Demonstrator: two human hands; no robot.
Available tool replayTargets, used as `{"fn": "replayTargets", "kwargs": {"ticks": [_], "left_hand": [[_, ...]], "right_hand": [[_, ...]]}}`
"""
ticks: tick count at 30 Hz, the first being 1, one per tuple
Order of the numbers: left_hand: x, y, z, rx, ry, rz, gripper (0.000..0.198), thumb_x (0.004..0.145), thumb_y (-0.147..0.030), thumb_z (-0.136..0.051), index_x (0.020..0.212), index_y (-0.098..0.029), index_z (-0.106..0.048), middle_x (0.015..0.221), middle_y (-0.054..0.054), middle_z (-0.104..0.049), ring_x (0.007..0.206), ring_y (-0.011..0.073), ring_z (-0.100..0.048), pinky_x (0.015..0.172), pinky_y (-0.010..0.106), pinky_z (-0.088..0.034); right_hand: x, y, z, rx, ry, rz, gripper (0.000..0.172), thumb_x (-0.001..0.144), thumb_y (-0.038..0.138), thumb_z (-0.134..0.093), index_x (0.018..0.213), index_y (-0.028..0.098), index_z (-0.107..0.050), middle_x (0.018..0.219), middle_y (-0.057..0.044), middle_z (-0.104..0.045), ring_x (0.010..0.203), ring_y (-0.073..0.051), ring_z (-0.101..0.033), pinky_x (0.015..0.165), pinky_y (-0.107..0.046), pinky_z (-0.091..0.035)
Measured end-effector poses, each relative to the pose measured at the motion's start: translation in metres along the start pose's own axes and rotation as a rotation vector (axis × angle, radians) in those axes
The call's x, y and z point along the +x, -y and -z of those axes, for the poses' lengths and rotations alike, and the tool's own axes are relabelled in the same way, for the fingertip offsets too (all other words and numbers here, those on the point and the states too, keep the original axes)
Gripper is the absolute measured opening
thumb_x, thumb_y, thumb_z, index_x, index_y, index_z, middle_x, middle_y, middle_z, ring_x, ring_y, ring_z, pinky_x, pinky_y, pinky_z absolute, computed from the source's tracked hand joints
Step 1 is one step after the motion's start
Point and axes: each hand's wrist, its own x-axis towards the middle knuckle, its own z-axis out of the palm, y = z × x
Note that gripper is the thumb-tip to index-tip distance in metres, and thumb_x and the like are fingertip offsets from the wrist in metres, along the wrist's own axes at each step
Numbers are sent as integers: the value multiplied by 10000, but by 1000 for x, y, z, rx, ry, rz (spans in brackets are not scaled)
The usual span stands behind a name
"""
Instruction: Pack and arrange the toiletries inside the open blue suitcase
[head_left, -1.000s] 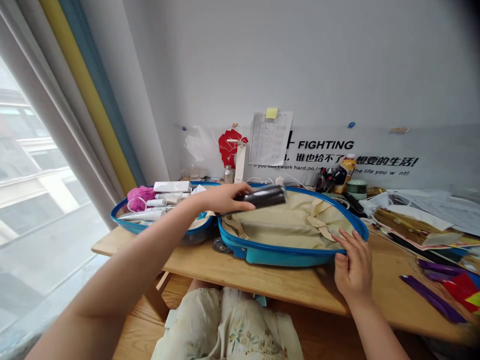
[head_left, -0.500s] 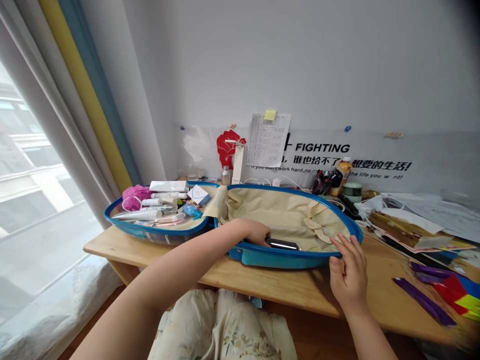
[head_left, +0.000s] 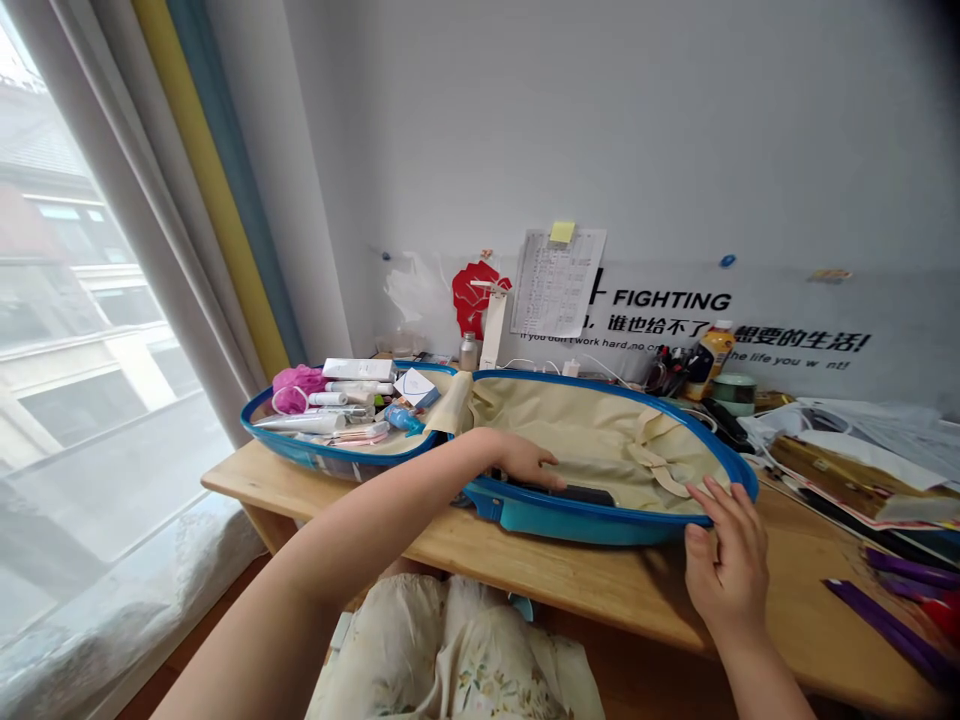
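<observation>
A blue-rimmed suitcase (head_left: 592,524) with a beige lining lies spread apart on the wooden desk. In its right half, along the front wall, rests a long black object (head_left: 587,495) whose kind I cannot make out. My left hand (head_left: 527,462) is over that half, fingers stretched and apart, its fingertips beside the black object's left end. At the front right corner, my right hand (head_left: 726,548) has its fingers spread against the blue rim. The left half holds white tubes and boxes (head_left: 358,370), a pink mesh bath puff (head_left: 298,388) and a blue bottle (head_left: 403,418).
Papers and a brown folder (head_left: 840,470) cover the desk's right side, with purple strips (head_left: 885,620) nearer the front. Behind the suitcase stand a small bottle (head_left: 468,351), a white lamp (head_left: 493,330), pens and an orange bottle (head_left: 709,362). A curtain and window are at left.
My left hand has loosened from the black object, its fingers now extended. The object's shiny white strip no longer shows. My right hand stays at the rim; the view has swung slightly left.
</observation>
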Motion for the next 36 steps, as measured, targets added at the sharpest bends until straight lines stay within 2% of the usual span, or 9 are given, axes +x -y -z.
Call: {"fn": "replayTargets", "kwargs": {"ticks": [3,6,7,10,15,20,25,30,36], "left_hand": [[-18,29,24,2,-152,20,569,972,-531,-312,1449,-258,-456,1471,6,-522,1293,173,-525,1067,255,-393],[-45,81,47,126,-468,346,486,1001,-390,-232,1436,-338,-443,1469,-60,-517,1284,121,-517,1045,205,-394],[-55,102,51,161,-514,452,500,992,-333,-242,1465,-303,-404,1499,-19,-484,1322,146,-484,1069,236,-382],[-86,162,52,222,-540,690,577,932,-213,-307,1506,-159,-334,1522,151,-423,1368,283,-438,1087,404,-387],[-114,226,40,313,-445,840,698,842,-196,-474,1521,-206,-312,1469,171,-485,1353,319,-450,1079,472,-388],[-100,246,46,369,-339,789,721,825,-204,-558,1508,-248,-329,1511,147,-444,1380,290,-416,1080,429,-376],[-81,252,53,370,-263,771,742,789,-258,-645,1476,-193,-372,1419,207,-528,1305,328,-495,1015,434,-423],[-80,257,48,357,-289,791,763,801,-380,-657,1463,-142,-364,1417,253,-507,1288,354,-515,1006,440,-425],[-96,257,43,354,-340,803,588,891,-432,-529,1408,-178,-410,1403,226,-523,1284,349,-509,984,487,-427]], "right_hand": [[1,1,0,-3,-2,8,380,966,350,-402,1258,197,-592,1312,-143,-604,1388,-321,-420,1105,-562,-360],[1,1,1,-11,5,22,391,963,336,-401,1284,200,-579,1331,-141,-594,1389,-324,-419,1109,-565,-362],[1,0,1,-20,8,26,396,962,335,-401,1292,205,-575,1334,-139,-593,1388,-325,-421,1111,-567,-362],[1,0,1,-46,2,32,401,959,336,-401,1298,212,-574,1322,-135,-602,1380,-327,-435,1115,-567,-364],[1,1,0,-65,-18,39,386,955,317,-406,1270,191,-592,1291,-144,-621,1368,-328,-452,1112,-551,-377],[2,2,1,-57,-14,42,386,956,322,-410,1276,194,-585,1294,-148,-614,1367,-330,-450,1105,-545,-378],[-1,0,2,-64,1,23,395,960,350,-403,1288,213,-575,1303,-143,-604,1364,-343,-446,1092,-558,-381],[-2,-1,2,-59,13,12,395,957,351,-414,1290,213,-577,1306,-136,-604,1360,-345,-450,1101,-559,-376],[0,2,2,-46,5,43,399,959,318,-411,1320,219,-550,1335,-132,-592,1385,-329,-427,1107,-540,-373]]}}
